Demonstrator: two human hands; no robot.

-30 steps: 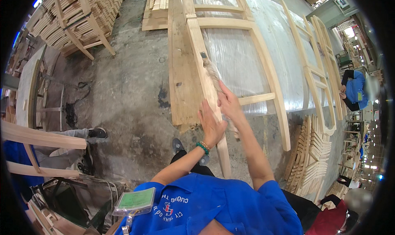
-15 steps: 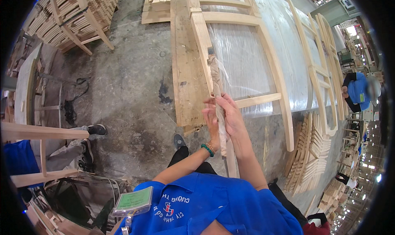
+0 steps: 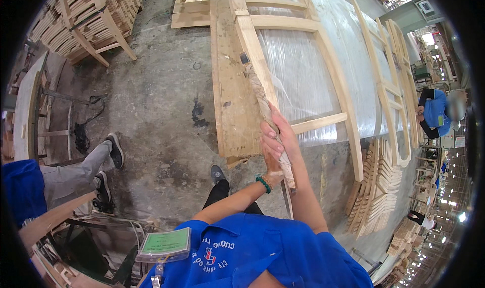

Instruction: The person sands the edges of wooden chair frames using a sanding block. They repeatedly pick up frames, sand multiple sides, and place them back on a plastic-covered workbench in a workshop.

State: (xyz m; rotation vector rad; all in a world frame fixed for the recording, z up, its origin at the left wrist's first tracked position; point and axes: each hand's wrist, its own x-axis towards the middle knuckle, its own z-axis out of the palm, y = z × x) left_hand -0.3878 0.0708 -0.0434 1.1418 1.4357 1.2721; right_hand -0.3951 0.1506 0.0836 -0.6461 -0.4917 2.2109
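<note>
My right hand [image 3: 284, 139] is closed round a long stick wrapped in brownish paper or tape [image 3: 261, 97], fingers curled over its top. A dark block [image 3: 245, 58] sits at the stick's far end. My left hand [image 3: 272, 165], a beaded bracelet at its wrist, is low beside the stick; its fingers are mostly hidden behind the stick and my right hand. Along and under the stick runs the near leg of a pale wooden chair-like frame [image 3: 251, 38]. That frame lies on a stack covered with clear plastic film [image 3: 308, 61].
A plywood board [image 3: 230, 101] edges the stack on the left. More wooden frames [image 3: 386, 81] lean at the right, above stacked curved parts [image 3: 379, 187]. A person's legs [image 3: 83, 169] show at left; another person in blue [image 3: 435, 111] stands at far right. Stacked wood [image 3: 91, 20] fills the upper left.
The wrapped stick has swung left at its far end, which now lies over the plywood. My right hand has wrapped round it. At left, a wooden piece near the person's legs has moved lower.
</note>
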